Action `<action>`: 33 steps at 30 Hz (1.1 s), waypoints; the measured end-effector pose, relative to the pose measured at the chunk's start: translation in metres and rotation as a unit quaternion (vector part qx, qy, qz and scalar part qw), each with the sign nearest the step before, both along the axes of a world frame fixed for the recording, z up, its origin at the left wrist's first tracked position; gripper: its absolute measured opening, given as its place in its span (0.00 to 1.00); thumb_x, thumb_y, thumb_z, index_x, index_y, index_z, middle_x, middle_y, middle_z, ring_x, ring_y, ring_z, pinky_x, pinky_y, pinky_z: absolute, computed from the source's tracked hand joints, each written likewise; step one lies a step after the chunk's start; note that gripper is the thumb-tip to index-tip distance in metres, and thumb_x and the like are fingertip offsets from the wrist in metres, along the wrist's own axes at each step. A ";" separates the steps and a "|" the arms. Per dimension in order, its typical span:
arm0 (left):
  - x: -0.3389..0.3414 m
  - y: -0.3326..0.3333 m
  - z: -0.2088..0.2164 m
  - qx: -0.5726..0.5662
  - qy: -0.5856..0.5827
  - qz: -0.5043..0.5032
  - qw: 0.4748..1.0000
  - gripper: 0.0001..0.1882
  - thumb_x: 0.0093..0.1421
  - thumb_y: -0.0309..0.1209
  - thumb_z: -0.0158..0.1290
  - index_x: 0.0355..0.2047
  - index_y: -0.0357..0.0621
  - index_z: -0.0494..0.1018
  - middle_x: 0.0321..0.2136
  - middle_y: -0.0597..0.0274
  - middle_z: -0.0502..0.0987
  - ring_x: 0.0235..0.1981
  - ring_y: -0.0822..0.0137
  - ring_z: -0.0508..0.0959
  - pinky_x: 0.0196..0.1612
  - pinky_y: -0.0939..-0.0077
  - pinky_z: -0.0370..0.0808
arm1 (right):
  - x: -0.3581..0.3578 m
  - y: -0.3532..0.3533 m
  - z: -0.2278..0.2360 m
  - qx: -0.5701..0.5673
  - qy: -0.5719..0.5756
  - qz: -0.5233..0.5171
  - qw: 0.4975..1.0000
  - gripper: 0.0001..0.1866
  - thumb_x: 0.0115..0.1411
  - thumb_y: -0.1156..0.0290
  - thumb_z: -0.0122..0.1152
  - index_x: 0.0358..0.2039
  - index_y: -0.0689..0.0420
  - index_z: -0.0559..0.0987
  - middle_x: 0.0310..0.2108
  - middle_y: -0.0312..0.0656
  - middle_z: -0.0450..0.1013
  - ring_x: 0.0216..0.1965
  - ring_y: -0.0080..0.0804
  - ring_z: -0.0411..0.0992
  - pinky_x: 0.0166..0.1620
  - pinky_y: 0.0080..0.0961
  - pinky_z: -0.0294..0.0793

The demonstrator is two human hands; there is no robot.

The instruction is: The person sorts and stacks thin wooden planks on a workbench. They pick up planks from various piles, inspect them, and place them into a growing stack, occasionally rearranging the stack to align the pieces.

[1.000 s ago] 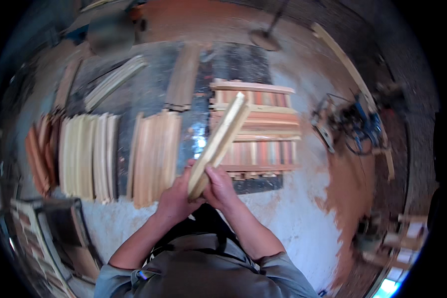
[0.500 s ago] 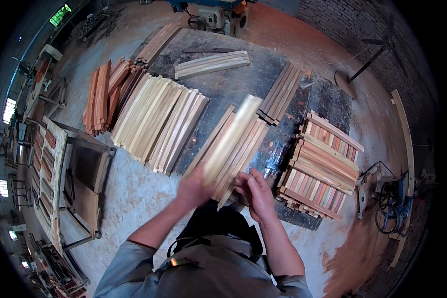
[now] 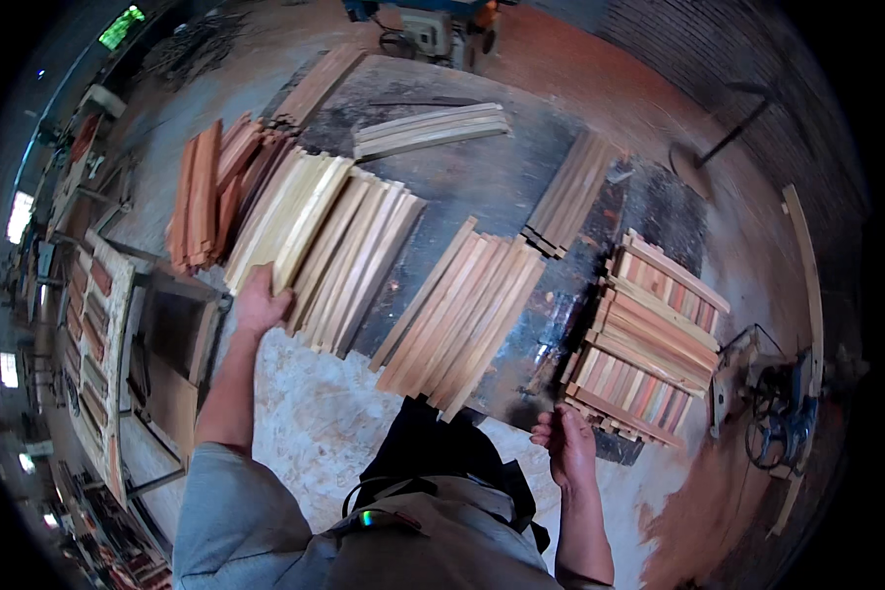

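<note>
Grey cloth marks the nearest layer: the person's shirt [image 3: 413, 536], with bare forearms extending forward on either side. The right hand [image 3: 568, 442] is raised at the front of the dark table [image 3: 506, 197], just beside the slatted stack [image 3: 649, 339]. Its fingers are loosely curled and partly open, with nothing visible in them; whether they touch the stack cannot be told. Half a second earlier this hand was beside the pinkish-brown strips [image 3: 462, 310]; it has since shifted to the right, and those strips now lie fully uncovered, side by side.

The left hand [image 3: 261, 300], well out to the left, is closed around the near end of a pale wood strip [image 3: 312, 221], thumb on the right side. In the preceding view the piece was a blur above the pinkish-brown strips, and in the earliest one both hands gripped pale lumber together; now it lies along the top of the row of pale strips [image 3: 364, 256]. Whether its whole length rests there cannot be told.

Beyond, reddish strips [image 3: 200, 197] are piled to the left of that row, and a grey-brown bundle [image 3: 572, 192] lies behind the pinkish-brown strips. A few light strips [image 3: 433, 131] lie aslant farther back. Past the table stand a pole on a round base [image 3: 693, 169] and, farthest, a floor machine [image 3: 433, 39].
</note>
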State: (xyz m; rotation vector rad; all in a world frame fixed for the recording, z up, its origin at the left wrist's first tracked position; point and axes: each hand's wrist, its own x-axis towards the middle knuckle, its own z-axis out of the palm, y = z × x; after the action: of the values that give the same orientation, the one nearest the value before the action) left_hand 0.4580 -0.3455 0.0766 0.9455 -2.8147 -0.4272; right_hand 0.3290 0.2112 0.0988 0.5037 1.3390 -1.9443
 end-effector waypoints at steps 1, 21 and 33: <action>-0.004 -0.006 -0.001 0.004 0.001 -0.001 1.000 0.30 0.50 0.38 0.57 0.53 0.41 0.69 0.45 0.46 0.73 0.49 0.45 0.73 0.52 0.57 0.71 | 0.001 0.009 0.001 0.002 0.001 -0.015 1.000 0.12 0.70 0.62 0.51 0.47 0.56 0.73 0.37 0.44 0.77 0.34 0.32 0.77 0.36 0.29 0.80; -0.219 0.367 -0.026 0.570 0.017 -0.157 0.806 0.22 0.61 0.34 0.57 0.50 0.31 0.70 0.38 0.56 0.78 0.38 0.68 0.78 0.43 0.76 0.76 | -0.012 0.093 -0.018 0.056 0.036 -0.288 0.955 0.08 0.69 0.65 0.51 0.38 0.57 0.73 0.31 0.40 0.76 0.27 0.24 0.75 0.31 0.22 0.79; -0.250 0.430 -0.019 0.673 -0.056 -0.029 0.737 0.10 0.62 0.38 0.55 0.35 0.48 0.69 0.23 0.68 0.71 0.21 0.74 0.71 0.21 0.80 0.70 | 0.009 0.116 -0.032 0.008 0.029 -0.336 0.942 0.10 0.69 0.65 0.52 0.44 0.57 0.72 0.32 0.37 0.74 0.28 0.22 0.74 0.30 0.18 0.76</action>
State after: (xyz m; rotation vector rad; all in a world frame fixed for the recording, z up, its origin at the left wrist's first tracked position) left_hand 0.2078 0.0844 0.0579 0.9521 -2.2262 -2.6326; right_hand 0.3383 0.3267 0.0663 1.0215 1.3223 -2.5024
